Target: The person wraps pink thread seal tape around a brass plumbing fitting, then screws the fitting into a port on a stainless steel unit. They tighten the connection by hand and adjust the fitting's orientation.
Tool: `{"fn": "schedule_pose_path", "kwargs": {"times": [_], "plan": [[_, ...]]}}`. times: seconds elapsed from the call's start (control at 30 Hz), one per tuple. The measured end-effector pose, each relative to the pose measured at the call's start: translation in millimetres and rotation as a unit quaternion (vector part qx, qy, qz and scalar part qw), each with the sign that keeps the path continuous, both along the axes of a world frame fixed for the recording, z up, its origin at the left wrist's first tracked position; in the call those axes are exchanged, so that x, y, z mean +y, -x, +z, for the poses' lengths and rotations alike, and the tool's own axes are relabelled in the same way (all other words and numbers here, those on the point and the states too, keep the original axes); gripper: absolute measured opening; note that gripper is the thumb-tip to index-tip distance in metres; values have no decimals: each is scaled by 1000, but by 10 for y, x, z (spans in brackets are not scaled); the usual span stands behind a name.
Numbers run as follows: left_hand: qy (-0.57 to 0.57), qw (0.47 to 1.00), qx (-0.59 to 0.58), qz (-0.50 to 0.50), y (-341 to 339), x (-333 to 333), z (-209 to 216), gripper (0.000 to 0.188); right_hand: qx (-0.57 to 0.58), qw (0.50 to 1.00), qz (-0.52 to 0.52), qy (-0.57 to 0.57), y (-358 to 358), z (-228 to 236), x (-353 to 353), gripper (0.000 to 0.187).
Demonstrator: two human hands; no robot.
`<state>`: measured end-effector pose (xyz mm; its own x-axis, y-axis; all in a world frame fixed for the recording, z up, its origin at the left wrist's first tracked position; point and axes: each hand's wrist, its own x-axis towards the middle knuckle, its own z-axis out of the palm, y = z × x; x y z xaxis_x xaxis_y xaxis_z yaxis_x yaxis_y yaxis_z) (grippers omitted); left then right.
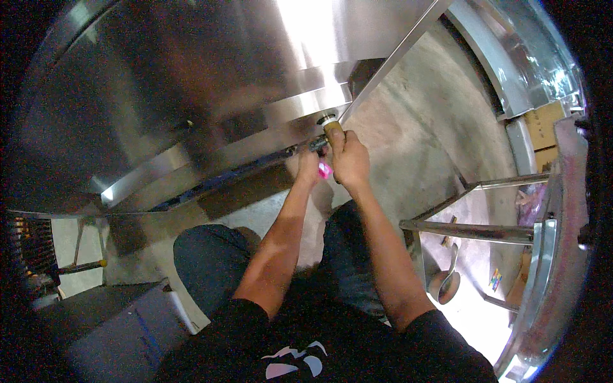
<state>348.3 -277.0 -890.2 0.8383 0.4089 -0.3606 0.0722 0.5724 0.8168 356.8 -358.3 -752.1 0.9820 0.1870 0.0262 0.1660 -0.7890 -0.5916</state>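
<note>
A large stainless-steel cabinet (211,70) stands over my hands. At its lower edge, my right hand (350,159) is closed around a yellow-brown cylinder (333,131) with a pale band at its top, which meets a round opening in the steel. Beside it, my left hand (308,165) is closed at a dark metal fitting (317,144); its fingers are mostly hidden, and what they hold is unclear. A bright pink object (324,170) shows between the two hands, too small to name.
Bare concrete floor (415,108) lies to the right. A metal-tube frame (472,230) stands there, with a long-handled ladle or pan (445,286) inside it. Cardboard boxes (543,127) sit at the far right. A grey box (128,332) is at lower left, near my bent knees (211,258).
</note>
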Motion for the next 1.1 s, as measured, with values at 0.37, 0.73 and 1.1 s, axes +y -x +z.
{"fn": "schedule_pose_path", "kwargs": {"times": [0.37,0.73,1.1], "plan": [[-558,787,229,-131,318,250,181,37,214,928,19,-305,-94,-193,-102,59],[-249,959,29,-134,877,245,935,41,164,953,34,-253,-215,-538,-75,62],[-711,657,186,-169,777,424,958,47,178,950,42,-254,-237,-572,-69,66]]}}
